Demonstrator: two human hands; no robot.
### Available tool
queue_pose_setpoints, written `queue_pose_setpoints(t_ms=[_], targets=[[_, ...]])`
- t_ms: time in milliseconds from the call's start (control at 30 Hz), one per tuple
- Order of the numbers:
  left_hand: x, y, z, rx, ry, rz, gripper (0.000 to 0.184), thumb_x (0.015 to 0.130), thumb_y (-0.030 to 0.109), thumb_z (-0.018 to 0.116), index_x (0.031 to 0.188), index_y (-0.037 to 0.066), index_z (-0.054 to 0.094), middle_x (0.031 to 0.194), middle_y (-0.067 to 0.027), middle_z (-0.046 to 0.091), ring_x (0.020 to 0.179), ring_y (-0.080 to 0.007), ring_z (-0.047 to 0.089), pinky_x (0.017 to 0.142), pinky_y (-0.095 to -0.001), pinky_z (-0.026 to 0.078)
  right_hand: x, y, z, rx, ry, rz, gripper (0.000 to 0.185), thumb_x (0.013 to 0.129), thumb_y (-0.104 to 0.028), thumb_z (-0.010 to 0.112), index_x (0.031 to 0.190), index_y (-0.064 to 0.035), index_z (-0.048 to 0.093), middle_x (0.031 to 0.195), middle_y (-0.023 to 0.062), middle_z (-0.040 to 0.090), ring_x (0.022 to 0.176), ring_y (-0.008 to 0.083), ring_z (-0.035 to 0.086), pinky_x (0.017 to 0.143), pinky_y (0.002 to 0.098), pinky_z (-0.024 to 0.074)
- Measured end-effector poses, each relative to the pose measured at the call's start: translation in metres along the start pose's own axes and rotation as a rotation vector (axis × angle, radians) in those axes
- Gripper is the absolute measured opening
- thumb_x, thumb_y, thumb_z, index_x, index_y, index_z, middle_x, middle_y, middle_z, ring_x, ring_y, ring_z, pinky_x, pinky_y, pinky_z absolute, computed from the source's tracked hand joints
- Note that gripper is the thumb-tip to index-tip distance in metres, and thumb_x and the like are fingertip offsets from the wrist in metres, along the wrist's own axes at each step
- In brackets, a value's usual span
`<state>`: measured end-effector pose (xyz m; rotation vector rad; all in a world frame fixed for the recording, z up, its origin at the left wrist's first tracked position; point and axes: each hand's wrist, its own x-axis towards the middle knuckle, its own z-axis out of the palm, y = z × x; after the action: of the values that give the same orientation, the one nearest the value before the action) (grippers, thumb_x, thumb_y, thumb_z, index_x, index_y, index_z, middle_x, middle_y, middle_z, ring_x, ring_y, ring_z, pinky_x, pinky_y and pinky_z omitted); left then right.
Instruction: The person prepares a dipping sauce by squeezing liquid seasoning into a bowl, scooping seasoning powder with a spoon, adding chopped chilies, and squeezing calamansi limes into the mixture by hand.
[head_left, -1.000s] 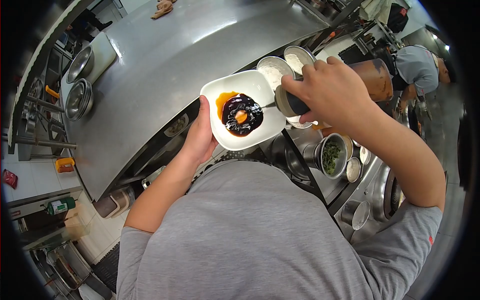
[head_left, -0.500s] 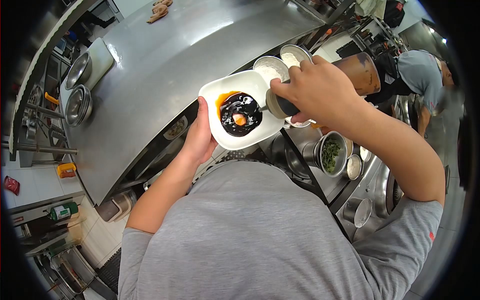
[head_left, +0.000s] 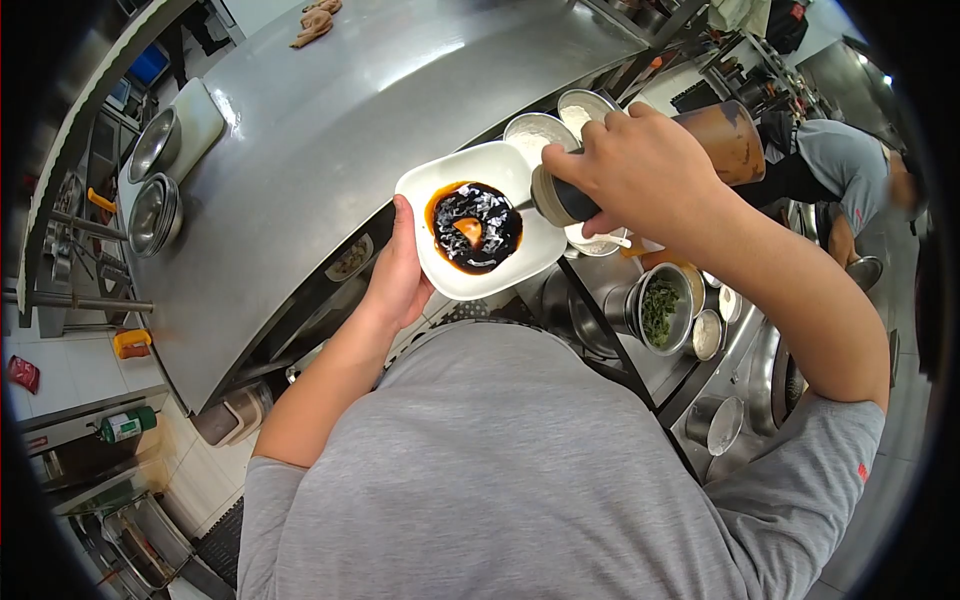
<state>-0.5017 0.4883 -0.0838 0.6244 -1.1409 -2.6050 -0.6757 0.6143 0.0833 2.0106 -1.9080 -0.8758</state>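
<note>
My left hand [head_left: 402, 265] grips the left side of a white square dish [head_left: 545, 240], thumb on the rim and fingers underneath. A glossy dark sauce [head_left: 480, 255] with an orange-brown edge pools in it, showing a bright orange patch near its middle. My right hand [head_left: 640, 185] is wrapped round a squeeze bottle [head_left: 722, 143] tipped on its side. The bottle is translucent, stained brown inside, with a dark collar, and its nozzle points over the dish's right side, close to the sauce.
Beyond the dish are metal bowls of white powder [head_left: 535, 130]. A bowl of chopped greens [head_left: 660, 312] stands at lower right among other containers. The steel counter [head_left: 330, 110] carries stacked metal bowls [head_left: 155, 213] and a white board [head_left: 205, 115]. A co-worker [head_left: 845, 165] bends at the right.
The sauce's surface pattern and orange patch have shifted, with the orange rim now reaching further round. My right hand and bottle have moved slightly. A round metal vessel now shows near the co-worker's hand.
</note>
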Motion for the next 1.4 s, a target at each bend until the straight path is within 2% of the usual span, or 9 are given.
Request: queue_pose_setpoints(t_ms=[67,133,433,733,1067,1133,1167,1400], targets=[[0.001,-0.001,0.000,-0.009,0.001,-0.009,0.072,0.094,0.061,0.020,0.138,0.005,0.033,0.134,-0.0126,0.046,0.122,-0.0233,0.049,0.101,-0.0393,0.043,0.002,0.003,0.003,-0.025,-0.003,0.027,0.058,0.064,-0.050,0.075,0.103,-0.0110,0.057,0.078,0.0039,0.064,0.077,0.0198,0.066,0.070,0.0296,0.0466],[0.003,-0.002,0.000,-0.009,-0.008,0.003,0.072,0.094,0.061,0.021,0.138,0.006,0.033,0.134,-0.0121,0.047,0.121,-0.0231,0.049,0.100,-0.0390,0.043,0.003,0.005,0.008,-0.047,0.132,-0.014,0.060,0.064,-0.050,0.075,0.105,-0.0114,0.056,0.082,0.0041,0.064,0.081,0.0201,0.065,0.072,0.0306,0.0463],[0.003,-0.001,0.001,-0.006,-0.005,-0.015,0.071,0.094,0.061,0.021,0.137,0.006,0.034,0.132,-0.0122,0.048,0.121,-0.0228,0.050,0.100,-0.0389,0.044,0.001,-0.001,0.009,-0.048,-0.013,-0.002,0.060,0.065,-0.049,0.075,0.105,-0.0103,0.055,0.082,0.0043,0.065,0.081,0.0210,0.065,0.073,0.0304,0.0465],[0.005,-0.003,0.003,-0.010,-0.016,-0.008,0.071,0.094,0.061,0.020,0.138,0.006,0.034,0.132,-0.0124,0.049,0.120,-0.0227,0.051,0.099,-0.0396,0.044,-0.007,-0.002,0.001,-0.005,-0.021,0.021,0.055,0.063,-0.047,0.076,0.098,-0.0091,0.057,0.080,0.0053,0.065,0.081,0.0205,0.066,0.071,0.0294,0.0486],[0.001,-0.001,0.002,-0.006,-0.022,-0.029,0.071,0.094,0.061,0.022,0.138,0.006,0.034,0.133,-0.0122,0.048,0.121,-0.0242,0.050,0.101,-0.0407,0.043,-0.020,-0.001,-0.004,0.064,0.044,0.130,0.052,0.064,-0.046,0.075,0.098,-0.0115,0.056,0.079,0.0053,0.065,0.079,0.0210,0.066,0.071,0.0309,0.0495],[-0.001,0.001,0.002,0.018,0.012,-0.041,0.072,0.093,0.063,0.020,0.136,0.007,0.038,0.128,-0.0092,0.053,0.115,-0.0185,0.055,0.093,-0.0338,0.049,-0.024,-0.005,-0.002,0.089,0.086,0.142,0.053,0.063,-0.046,0.075,0.099,-0.0120,0.056,0.078,0.0057,0.065,0.077,0.0211,0.066,0.071,0.0312,0.0498],[-0.003,0.004,0.001,0.006,-0.034,-0.056,0.071,0.094,0.061,0.022,0.139,0.006,0.033,0.134,-0.0121,0.047,0.122,-0.0245,0.048,0.101,-0.0411,0.042,-0.025,-0.007,-0.001,0.091,0.088,0.154,0.053,0.063,-0.046,0.075,0.099,-0.0120,0.056,0.078,0.0057,0.065,0.077,0.0211,0.066,0.071,0.0312,0.0498],[-0.009,0.014,0.003,0.040,-0.082,-0.039,0.070,0.095,0.059,0.019,0.138,0.005,0.033,0.134,-0.0126,0.046,0.122,-0.0235,0.049,0.101,-0.0399,0.044,-0.037,-0.019,0.002,0.159,0.095,0.236,0.056,0.060,-0.047,0.076,0.099,-0.0127,0.055,0.074,0.0050,0.063,0.074,0.0214,0.066,0.066,0.0322,0.0495]])
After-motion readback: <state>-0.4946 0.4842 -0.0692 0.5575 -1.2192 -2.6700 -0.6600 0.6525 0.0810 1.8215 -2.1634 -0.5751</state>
